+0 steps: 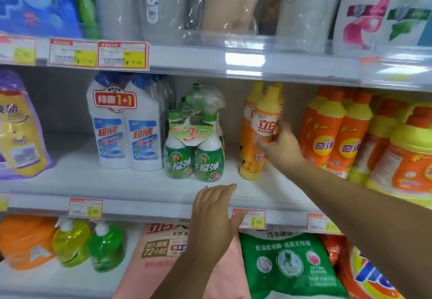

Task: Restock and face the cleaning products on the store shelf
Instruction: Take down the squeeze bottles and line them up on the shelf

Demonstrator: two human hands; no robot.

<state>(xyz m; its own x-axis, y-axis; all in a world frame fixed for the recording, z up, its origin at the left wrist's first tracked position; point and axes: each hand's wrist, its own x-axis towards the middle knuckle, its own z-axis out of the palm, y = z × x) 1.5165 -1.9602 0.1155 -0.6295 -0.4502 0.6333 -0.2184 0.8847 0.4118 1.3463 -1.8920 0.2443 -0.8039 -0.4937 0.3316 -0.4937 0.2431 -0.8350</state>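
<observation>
Free along the shelf [140,182] front, before the sprays [194,149]. Narrow between sprays and held bottle [266,121]. Wide between white bottles [126,130] and purple bag [21,130]. Blocked rightward by orange bottles [336,135]. Low under upper shelf [257,62].

My right hand [279,149] is smeared with blur where it grips the yellow-capped bottle [266,116] and covers its lower label, the orange bottle [249,135] behind is half hidden, the price tag [85,207] is unreadable, and the purple bag [18,130] at left is cut off.
</observation>
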